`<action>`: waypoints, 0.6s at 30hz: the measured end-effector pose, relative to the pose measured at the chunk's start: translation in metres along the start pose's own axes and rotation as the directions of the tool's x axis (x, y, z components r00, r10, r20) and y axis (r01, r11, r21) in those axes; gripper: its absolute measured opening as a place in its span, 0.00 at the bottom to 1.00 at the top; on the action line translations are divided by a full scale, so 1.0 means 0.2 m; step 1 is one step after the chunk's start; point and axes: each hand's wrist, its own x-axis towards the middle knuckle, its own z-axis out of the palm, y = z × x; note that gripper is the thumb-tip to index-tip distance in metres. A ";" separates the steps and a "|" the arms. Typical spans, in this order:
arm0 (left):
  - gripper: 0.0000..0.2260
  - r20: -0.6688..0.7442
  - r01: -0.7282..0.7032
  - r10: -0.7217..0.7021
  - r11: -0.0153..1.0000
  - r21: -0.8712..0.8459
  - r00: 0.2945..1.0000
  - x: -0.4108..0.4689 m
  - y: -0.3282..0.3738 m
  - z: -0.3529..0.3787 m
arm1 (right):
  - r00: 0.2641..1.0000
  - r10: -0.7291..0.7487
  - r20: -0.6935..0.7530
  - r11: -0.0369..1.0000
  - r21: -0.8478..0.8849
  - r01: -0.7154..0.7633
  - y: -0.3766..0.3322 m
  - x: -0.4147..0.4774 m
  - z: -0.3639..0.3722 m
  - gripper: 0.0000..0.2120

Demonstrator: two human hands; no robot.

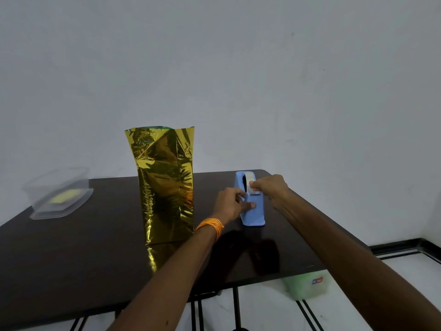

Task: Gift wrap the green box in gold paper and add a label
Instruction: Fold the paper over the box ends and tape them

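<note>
By far-right corner of table (71, 259), pinching tape end (251, 185) with right hand (272, 189), gripping blue dispenser (254, 213) with left hand (230, 204); upright gold-wrapped box (167, 187) leftward, nearer left hand.

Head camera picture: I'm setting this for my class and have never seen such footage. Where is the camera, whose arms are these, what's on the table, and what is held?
There is no machine here. A person wears one camera on the head, looking forward and down, so the two arms are their own. On the dark table stand a tall gold-wrapped box, a blue tape dispenser and, far left, a clear plastic container. The left hand, with orange threads at the wrist, grips the dispenser. The right hand pinches the tape end at its top.
</note>
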 end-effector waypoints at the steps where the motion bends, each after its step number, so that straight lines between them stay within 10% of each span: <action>1: 0.19 0.001 -0.001 0.001 1.000 0.004 1.000 0.00 0.00 0.00 | 0.999 -0.032 -0.023 0.998 -0.053 0.031 -0.02 -0.01 0.00 0.11; 18: 0.21 -0.040 -0.029 0.030 0.999 0.020 0.999 -0.02 0.00 0.02 | 0.996 -0.042 -0.073 0.987 0.150 0.053 0.18 -0.26 -0.02 0.09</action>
